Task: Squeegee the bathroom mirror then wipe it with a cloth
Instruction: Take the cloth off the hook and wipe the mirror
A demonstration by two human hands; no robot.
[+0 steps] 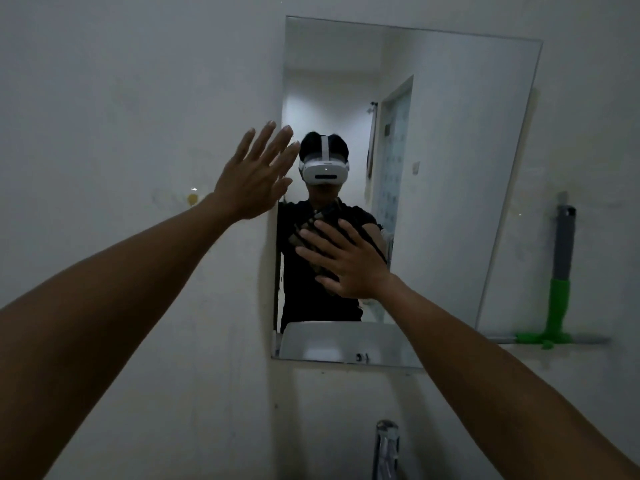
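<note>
A frameless rectangular mirror (457, 168) hangs on the white wall ahead, tilted in my view. My left hand (254, 174) is raised with fingers spread at the mirror's left edge and holds nothing. My right hand (346, 259) is lifted in front of the lower middle of the glass, fingers apart, also empty. A squeegee (559, 292) with a green and grey handle stands upright against the wall to the right of the mirror, blade down, apart from both hands. No cloth is in sight.
A chrome tap (386, 448) rises at the bottom centre, below the mirror. A small yellowish wall fitting (192, 199) sits left of my left wrist. The mirror reflects a person with a headset, a doorway and the white basin.
</note>
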